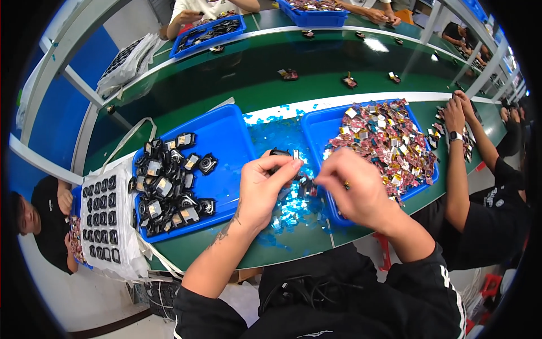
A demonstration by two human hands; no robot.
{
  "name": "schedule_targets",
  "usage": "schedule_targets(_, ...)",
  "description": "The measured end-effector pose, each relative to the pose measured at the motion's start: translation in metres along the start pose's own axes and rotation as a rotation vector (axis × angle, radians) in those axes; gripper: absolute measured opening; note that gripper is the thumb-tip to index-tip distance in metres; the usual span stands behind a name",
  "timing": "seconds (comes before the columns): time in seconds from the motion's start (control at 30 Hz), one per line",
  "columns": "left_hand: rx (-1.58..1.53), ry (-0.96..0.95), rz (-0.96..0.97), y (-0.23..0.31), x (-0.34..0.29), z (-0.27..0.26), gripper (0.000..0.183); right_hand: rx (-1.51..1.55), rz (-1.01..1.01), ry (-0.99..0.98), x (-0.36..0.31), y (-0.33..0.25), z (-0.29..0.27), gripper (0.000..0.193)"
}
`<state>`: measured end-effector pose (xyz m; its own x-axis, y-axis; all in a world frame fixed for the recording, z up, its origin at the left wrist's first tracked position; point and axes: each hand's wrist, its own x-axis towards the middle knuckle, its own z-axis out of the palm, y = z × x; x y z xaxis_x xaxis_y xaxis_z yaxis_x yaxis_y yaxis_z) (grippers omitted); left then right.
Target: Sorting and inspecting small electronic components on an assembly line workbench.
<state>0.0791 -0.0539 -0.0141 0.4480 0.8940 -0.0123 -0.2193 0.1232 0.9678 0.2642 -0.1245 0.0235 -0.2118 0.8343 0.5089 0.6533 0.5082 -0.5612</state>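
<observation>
My left hand (262,183) pinches a small black casing (279,152) between thumb and fingers, above the strip between two blue trays. A pale, shiny piece shows at the fingertips. My right hand (358,183), partly smeared by motion, hovers just to the right with its fingers curled together in a pinch; what they hold, if anything, I cannot make out. Under the hands lie small dark and reddish parts (307,186) among scattered blue film bits (293,212). Black casings (164,186) are heaped in the left blue tray (234,141).
The right blue tray (316,127) is piled with small reddish circuit boards (384,147). Foam sheets of black frames (101,217) stand at the left. Beyond a white rail, the green belt (226,85) carries several small assemblies (350,81). Co-workers' hands (458,107) work at the right and across the belt.
</observation>
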Motion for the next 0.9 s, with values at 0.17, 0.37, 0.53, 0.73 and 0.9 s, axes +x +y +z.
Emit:
schedule_targets(0.17, -0.298, 0.025, -0.056, 0.007, -0.001, 0.001, 0.015, 0.115, 0.249, -0.108, 0.002, -0.003, 0.0, 0.049)
schedule_targets(0.37, -0.496, -0.059, -0.1, 0.01, -0.002, -0.008, 0.014, 0.428, 0.315, -0.041, 0.007, 0.0, 0.014, 0.025)
schedule_targets(0.53, -0.537, -0.008, -0.098, 0.009, 0.0, -0.007, 0.015, 0.811, 0.477, 0.066, 0.005, -0.005, 0.011, 0.024)
schedule_targets(0.73, -0.481, 0.001, -0.062, 0.008, -0.002, -0.007, 0.011, 0.132, 0.128, -0.035, 0.003, -0.014, -0.007, 0.021)
schedule_targets(0.9, -0.175, 0.002, 0.243, 0.005, -0.001, -0.003, 0.007, 0.649, 0.323, 0.074, 0.001, -0.011, -0.009, 0.022)
